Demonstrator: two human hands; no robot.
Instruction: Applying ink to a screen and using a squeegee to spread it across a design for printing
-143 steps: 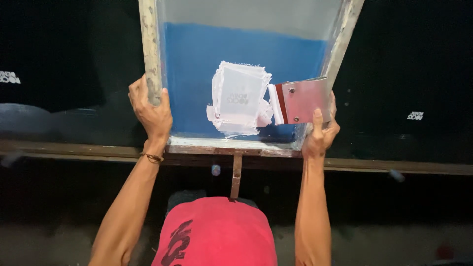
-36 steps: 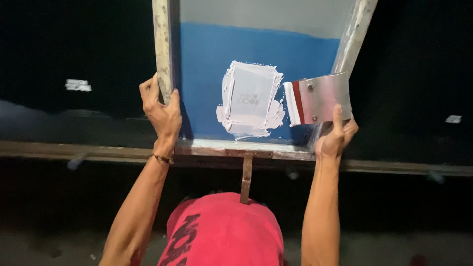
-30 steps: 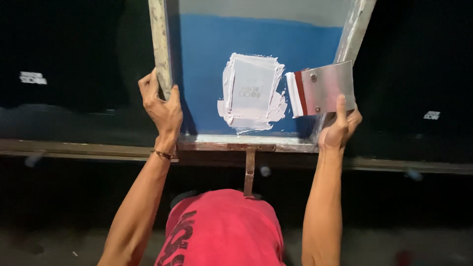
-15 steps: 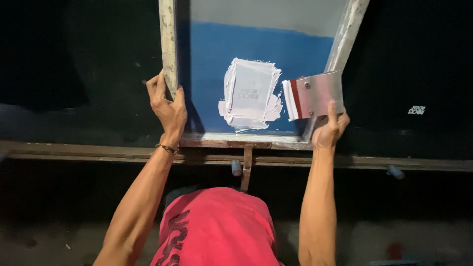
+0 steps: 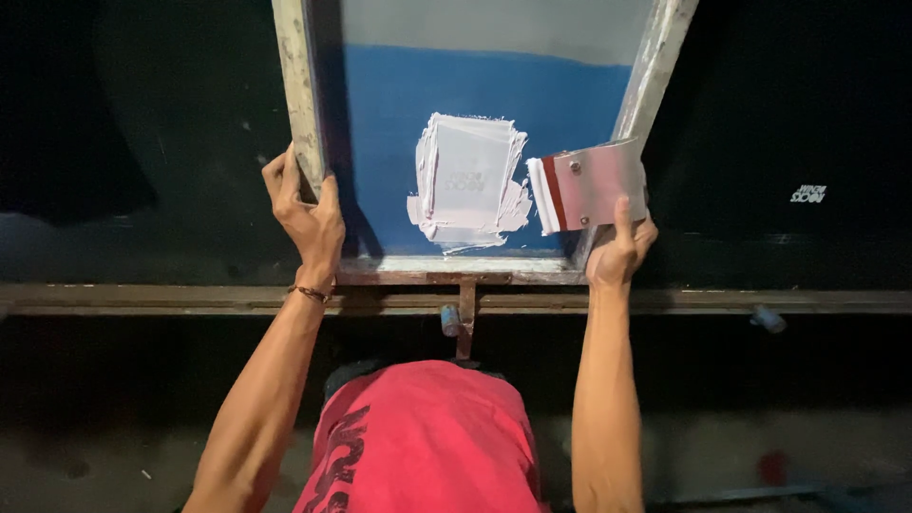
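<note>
The left hand point(image 5: 306, 217) was wrapped around the left rail of a wooden-framed printing screen point(image 5: 302, 114), fingers curled over the outer side and thumb pressed on the inner side, close to the frame's near-left corner. The right hand point(image 5: 619, 255) sat at the near-right corner, its fingers closed on the lower edge of a squeegee point(image 5: 589, 185), thumb lying up the metal-faced handle. The squeegee stood on the mesh just inside the right rail, its white-coated blade edge turned toward a patch of white ink point(image 5: 467, 180) smeared near the middle of the blue mesh point(image 5: 399, 123), a little toward the near rail.

The frame looked stiff and fairly light, yet broad enough to twist if held by one rail alone, so a grip low on both side rails seemed the sound place. The mesh was taut and thin, probably easy to dent or tear, and not a place for fingers. The ink looked wet and slippery, and the blade would likely smear whatever it touched; the dry handle was the part to hold.

Below the near rail ran a wooden bar point(image 5: 760, 301) with a metal bracket point(image 5: 465, 318), and a black cloth surface point(image 5: 807, 142) spread on either side.
</note>
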